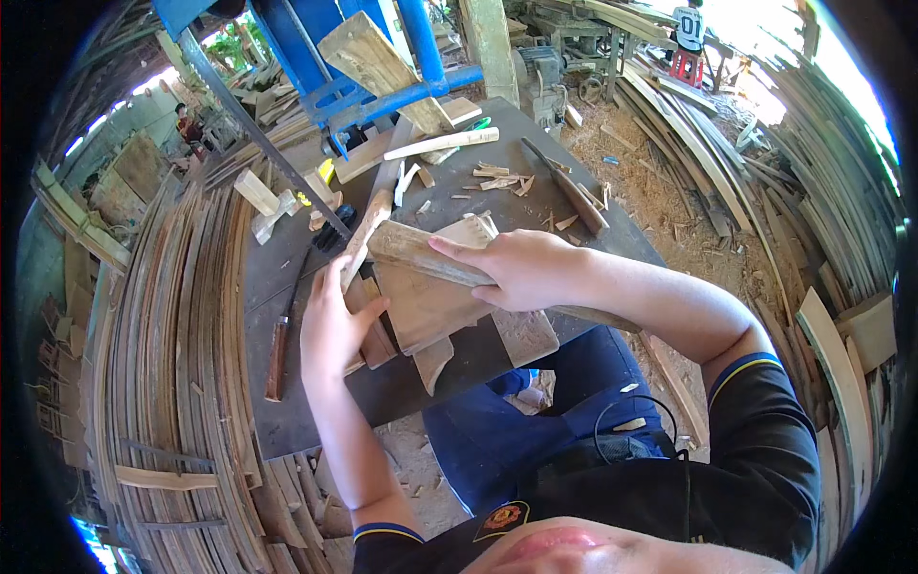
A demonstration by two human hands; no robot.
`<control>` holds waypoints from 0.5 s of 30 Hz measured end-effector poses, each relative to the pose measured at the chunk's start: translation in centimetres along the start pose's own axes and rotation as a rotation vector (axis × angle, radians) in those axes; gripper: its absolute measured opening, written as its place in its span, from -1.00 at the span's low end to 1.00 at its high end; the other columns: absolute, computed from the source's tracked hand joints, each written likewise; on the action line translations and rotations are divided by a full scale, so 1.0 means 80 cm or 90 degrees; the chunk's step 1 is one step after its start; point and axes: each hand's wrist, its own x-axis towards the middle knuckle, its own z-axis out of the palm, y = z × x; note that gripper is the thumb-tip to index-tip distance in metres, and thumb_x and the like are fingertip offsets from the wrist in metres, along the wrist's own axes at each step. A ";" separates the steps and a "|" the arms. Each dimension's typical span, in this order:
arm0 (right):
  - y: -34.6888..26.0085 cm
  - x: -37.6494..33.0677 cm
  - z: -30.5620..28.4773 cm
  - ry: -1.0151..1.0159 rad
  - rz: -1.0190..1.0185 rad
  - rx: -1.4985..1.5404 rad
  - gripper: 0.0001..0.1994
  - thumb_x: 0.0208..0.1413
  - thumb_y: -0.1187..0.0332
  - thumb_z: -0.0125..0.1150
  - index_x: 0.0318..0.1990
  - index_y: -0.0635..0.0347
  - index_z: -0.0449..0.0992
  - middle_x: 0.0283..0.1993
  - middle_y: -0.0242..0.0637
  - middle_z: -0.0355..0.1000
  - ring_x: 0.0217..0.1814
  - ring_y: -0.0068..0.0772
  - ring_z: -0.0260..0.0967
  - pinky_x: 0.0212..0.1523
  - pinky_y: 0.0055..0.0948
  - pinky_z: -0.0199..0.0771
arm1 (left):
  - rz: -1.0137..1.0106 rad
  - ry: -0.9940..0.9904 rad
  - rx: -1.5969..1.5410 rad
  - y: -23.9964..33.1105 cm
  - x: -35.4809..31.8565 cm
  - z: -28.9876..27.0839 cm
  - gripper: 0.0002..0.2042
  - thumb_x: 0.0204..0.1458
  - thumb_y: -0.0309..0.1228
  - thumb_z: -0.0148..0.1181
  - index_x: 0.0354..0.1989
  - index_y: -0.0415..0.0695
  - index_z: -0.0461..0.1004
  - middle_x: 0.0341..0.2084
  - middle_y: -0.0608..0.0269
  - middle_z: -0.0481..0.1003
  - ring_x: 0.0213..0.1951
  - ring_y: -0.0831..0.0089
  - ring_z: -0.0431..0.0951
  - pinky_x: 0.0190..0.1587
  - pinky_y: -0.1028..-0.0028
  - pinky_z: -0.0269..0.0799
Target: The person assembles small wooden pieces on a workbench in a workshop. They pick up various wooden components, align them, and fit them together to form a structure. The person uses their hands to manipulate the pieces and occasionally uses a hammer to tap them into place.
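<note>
A band saw's narrow blade (263, 139) slants down to a dark metal table (287, 421). My left hand (335, 320) is beside it, fingers closed along the lower end of a thin wood strip (368, 225), with the thumb stuck out to the right. My right hand (535, 271) grips a thicker wooden bar (421, 251), index finger along its top and thumb below. The bar's left end is close to the strip and the blade; whether they touch I cannot tell. Under the bar lies a flat wooden board (430, 306).
Offcuts (502, 179) and a wooden-handled tool (579, 203) lie on the table's far right. Another brown-handled tool (276, 359) is at the left edge. The blue saw frame (421, 48) rises behind. Long planks (163, 335) flank both sides. A person (688, 29) sits far back.
</note>
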 end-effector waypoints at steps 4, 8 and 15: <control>0.005 -0.018 -0.001 -0.055 0.022 0.003 -0.14 0.23 0.19 0.19 0.61 -0.15 -0.16 -0.26 0.13 0.58 -0.25 0.14 0.60 -0.22 0.02 0.62 | 0.156 0.232 0.060 0.073 -0.065 0.056 -0.46 -0.02 -0.27 0.47 0.14 -0.16 0.47 0.06 0.05 0.52 0.12 0.03 0.53 0.14 0.16 0.45; -0.003 -0.017 -0.008 -0.025 0.007 0.034 -0.12 0.22 0.20 0.23 0.60 -0.12 -0.15 -0.37 0.23 0.52 -0.31 0.28 0.55 -0.20 0.08 0.56 | 0.106 0.198 0.082 0.083 -0.090 0.117 -0.41 -0.01 -0.18 0.46 0.16 -0.23 0.46 0.22 0.04 0.44 0.25 0.05 0.45 0.29 0.07 0.36; 0.010 -0.036 -0.007 -0.012 0.001 0.061 -0.11 0.16 0.28 0.29 0.58 0.09 -0.10 -0.05 0.35 0.51 0.03 0.30 0.52 0.15 0.00 0.46 | 0.030 0.206 0.163 0.091 -0.088 0.141 -0.35 -0.02 -0.32 0.43 0.26 -0.27 0.35 0.29 0.00 0.38 0.41 0.11 0.29 0.42 -0.14 0.17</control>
